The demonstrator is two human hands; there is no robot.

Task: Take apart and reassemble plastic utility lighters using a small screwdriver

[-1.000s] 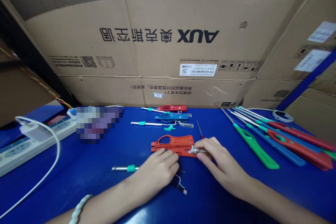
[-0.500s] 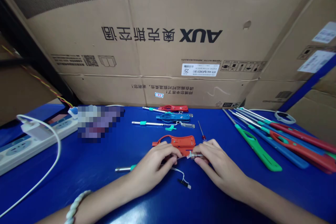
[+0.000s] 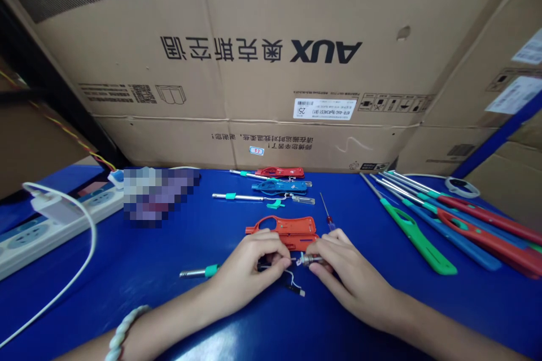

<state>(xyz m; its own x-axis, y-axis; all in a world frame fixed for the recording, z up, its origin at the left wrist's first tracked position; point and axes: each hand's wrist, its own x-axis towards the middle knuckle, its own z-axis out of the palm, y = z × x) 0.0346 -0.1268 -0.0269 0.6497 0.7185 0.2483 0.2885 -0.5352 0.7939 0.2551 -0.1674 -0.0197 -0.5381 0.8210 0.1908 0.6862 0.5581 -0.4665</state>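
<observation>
My left hand (image 3: pixel 258 262) is pinched around a thin tube whose pale end points right. Under it lies a lighter's metal barrel (image 3: pixel 192 273) with a teal collar (image 3: pixel 210 271). White wires run from below that hand to a small black piece (image 3: pixel 294 289) with a light tip. Just across from the tube end, my right hand (image 3: pixel 349 271) grips a lighter part with a metal valve (image 3: pixel 311 259) and white fitting; its rest is hidden in the fingers. The tube and fitting are very close; contact is unclear. Behind both hands lies an orange lighter casing (image 3: pixel 296 225) in two halves.
A screwdriver (image 3: pixel 328 214) lies beyond my right hand. Farther back are an opened blue lighter casing (image 3: pixel 279 186) and a red one (image 3: pixel 282 171). Several long lighters, including a green one (image 3: pixel 417 237), are at right. A power strip (image 3: pixel 55 231) stands left, cardboard (image 3: pixel 254 90) behind.
Both hands have shifted slightly toward me, keeping their holds. The wired black piece moved a little up and left. The camera view has tilted slightly.
</observation>
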